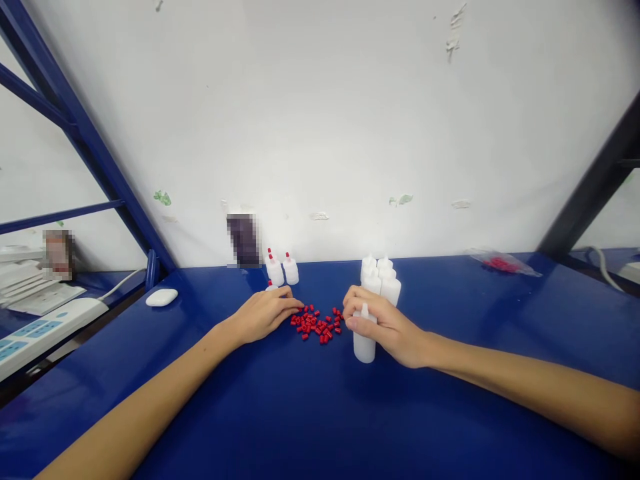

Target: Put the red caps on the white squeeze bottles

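My right hand [383, 323] is wrapped round the upper part of a white bottle [365, 348], whose bare nozzle shows above the fingers. My left hand [267, 313] lies by the left edge of a loose pile of small red caps [313, 325], fingertips together near the outermost ones; whether a cap is between them is hidden. Behind my left hand stand several white bottles with red tips [291, 271], one partly covered by the hand. Behind my right hand is a group of white bottles without red tips [391, 288].
A clear bag with red caps [503, 264] lies at the back right of the blue table [300, 427]. At the left are a white rounded object [161, 297] and a power strip [50, 333]. Blue metal posts flank the table before a white wall.
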### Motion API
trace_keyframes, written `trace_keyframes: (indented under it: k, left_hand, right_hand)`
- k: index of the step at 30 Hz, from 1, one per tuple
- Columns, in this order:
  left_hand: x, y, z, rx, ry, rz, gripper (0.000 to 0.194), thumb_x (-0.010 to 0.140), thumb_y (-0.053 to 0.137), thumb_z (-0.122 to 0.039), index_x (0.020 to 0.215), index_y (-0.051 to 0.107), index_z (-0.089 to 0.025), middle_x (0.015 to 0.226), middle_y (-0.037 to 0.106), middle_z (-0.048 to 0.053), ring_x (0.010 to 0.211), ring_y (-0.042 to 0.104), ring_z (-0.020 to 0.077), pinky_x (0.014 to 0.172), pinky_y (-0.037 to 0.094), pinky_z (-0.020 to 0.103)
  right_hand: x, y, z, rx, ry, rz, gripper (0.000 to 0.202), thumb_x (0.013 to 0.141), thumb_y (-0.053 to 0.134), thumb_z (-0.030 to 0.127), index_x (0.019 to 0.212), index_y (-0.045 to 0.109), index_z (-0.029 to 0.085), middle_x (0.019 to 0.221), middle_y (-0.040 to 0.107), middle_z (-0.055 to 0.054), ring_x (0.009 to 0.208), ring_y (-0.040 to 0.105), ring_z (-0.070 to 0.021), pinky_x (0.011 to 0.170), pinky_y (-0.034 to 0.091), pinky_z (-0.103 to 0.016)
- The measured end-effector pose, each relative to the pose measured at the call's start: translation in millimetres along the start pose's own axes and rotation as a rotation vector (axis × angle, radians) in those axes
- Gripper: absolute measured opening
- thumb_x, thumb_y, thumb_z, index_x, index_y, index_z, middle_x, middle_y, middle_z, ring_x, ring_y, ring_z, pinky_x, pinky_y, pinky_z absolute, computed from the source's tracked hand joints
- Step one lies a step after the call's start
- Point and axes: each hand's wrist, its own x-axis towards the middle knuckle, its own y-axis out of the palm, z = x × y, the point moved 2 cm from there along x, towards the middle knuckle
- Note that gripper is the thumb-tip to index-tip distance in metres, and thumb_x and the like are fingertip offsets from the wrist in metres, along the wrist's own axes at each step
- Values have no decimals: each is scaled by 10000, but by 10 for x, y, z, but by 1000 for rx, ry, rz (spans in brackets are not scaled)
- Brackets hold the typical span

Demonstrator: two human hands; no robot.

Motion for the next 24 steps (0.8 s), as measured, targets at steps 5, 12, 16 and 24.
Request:
trace_keyframes:
  k: [5, 12, 16, 24]
  left_hand:
    - [36, -52, -63, -202, -72, -215, 251, 975, 531, -333, 1034, 734, -198, 1023, 712, 78, 868, 659, 183, 780, 512, 280]
    - [172, -402, -679, -850, -243, -364, 225, 778, 784, -351, 860, 748, -145, 786, 761, 71, 648, 700, 167, 569, 554, 235]
    - [419, -677, -1019, -845, -60, -256, 106, 799, 762, -260, 829, 753, -160, 780, 751, 47, 653, 688, 138, 591, 555, 219]
    - [697, -793, -1133, -732, 138, -13, 71, 810, 700, -159, 860, 750, -158, 824, 718, 50, 711, 670, 141, 662, 560, 252]
  right_hand:
    - [9, 40, -19, 127, 46, -43, 301, 979, 550, 421, 799, 587, 183, 964, 513, -48, 856, 510, -188, 801, 407, -334]
    - [-17, 100, -28, 378, 183, -35, 292, 928, 635, 440, 839, 634, 162, 813, 685, -52, 780, 613, -192, 749, 460, -326]
    - [-23, 114, -28, 476, 172, -30, 308, 924, 639, 449, 834, 619, 155, 750, 706, -42, 745, 674, -190, 736, 504, -326]
    - [-25, 135, -99, 429, 159, -2, 397, 916, 627, 463, 658, 581, 165, 569, 588, 0, 536, 528, -125, 559, 421, -253]
